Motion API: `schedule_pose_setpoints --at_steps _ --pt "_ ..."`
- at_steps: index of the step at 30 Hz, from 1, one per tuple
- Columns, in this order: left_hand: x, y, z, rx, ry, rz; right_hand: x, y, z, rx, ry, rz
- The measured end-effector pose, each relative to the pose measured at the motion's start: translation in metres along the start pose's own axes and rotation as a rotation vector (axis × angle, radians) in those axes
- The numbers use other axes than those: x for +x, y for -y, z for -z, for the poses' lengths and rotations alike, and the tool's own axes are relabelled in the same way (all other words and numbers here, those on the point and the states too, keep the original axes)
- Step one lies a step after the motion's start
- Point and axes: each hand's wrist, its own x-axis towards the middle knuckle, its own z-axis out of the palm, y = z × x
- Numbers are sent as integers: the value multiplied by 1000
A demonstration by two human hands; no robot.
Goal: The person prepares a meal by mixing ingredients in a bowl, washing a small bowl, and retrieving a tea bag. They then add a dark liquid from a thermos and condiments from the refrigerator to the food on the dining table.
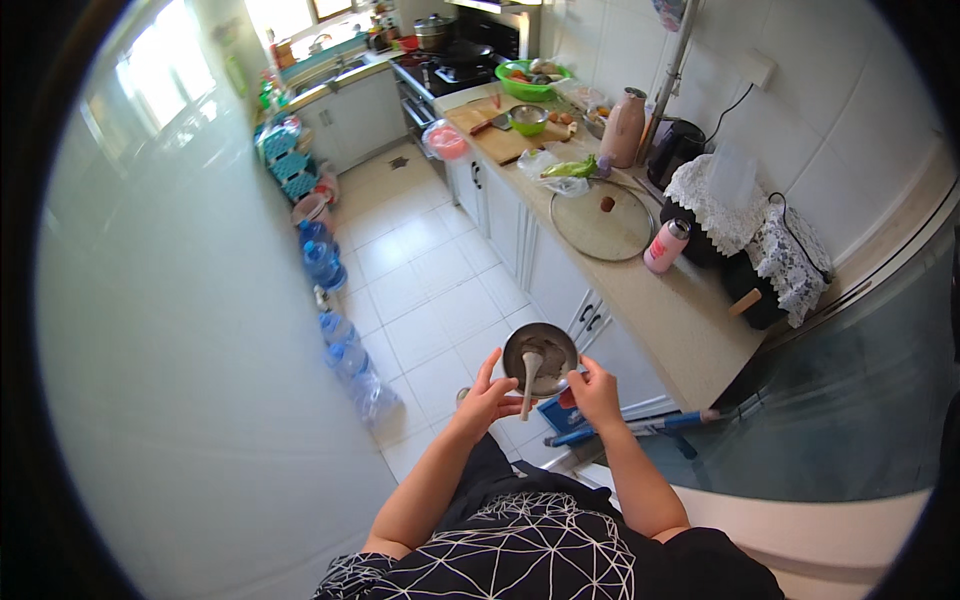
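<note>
A round metal bowl [564, 382] is held up in front of me, over the tiled floor. Greyish paste [553, 358] lies inside it, and a pale spoon [531, 367] rests in the paste with its handle over the near rim. My left hand [490, 397] supports the bowl from its left and lower side, fingers partly beneath it. On the right side, my right hand [595, 390] grips the rim, thumb on top.
To the right runs a worktop [660, 330] with a glass lid [604, 221], a pink bottle [666, 246] and a cutting board [487, 142]. Plastic water bottles [324, 262] line the left side of the floor. Near the worktop's end lies a blue pole [637, 429]. A gas stove [450, 71] stands farther back.
</note>
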Motion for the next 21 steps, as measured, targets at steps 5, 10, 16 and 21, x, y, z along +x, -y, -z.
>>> schedule_pose_setpoints --at_steps 5,10,16,21 --pt "152 -84 36 259 87 74 100 -57 24 29 -274 -87" --pt "308 -169 30 463 196 77 158 -116 62 56 -670 -357" --pt "532 -231 -51 689 303 -315 187 -196 111 351 -874 -452" --pt "676 -249 -132 1009 106 -690 194 -243 142 361 -942 -550"
